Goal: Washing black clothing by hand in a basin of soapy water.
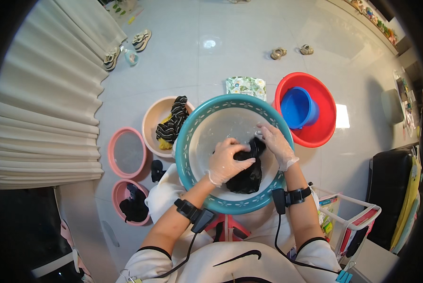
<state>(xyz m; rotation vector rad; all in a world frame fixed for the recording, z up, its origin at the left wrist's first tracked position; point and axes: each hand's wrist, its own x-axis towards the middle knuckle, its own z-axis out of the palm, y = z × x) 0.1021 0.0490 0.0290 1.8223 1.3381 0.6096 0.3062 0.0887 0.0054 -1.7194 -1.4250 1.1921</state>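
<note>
A teal-rimmed basin (193, 187) with a white inside stands before me, with clear water and some bubbles in it. A wet black cloth (245, 178) lies bunched inside. My left hand (227, 159), in a clear disposable glove, is on the cloth, part of it between thumb and fingers. My right hand (275, 143), gloved the same way, is at the basin's right side with its fingers apart, close beside the cloth's upper end. That end is slightly blurred, and whether the right fingertips touch it is hard to see.
At left are a cream basin (149, 118) with striped and yellow cloth (172, 122), a pink basin (109, 154), and another pink basin (116, 208) holding dark cloth. A red basin (323, 131) with a blue bucket (296, 108) stands right. A floral packet (246, 86) lies beyond.
</note>
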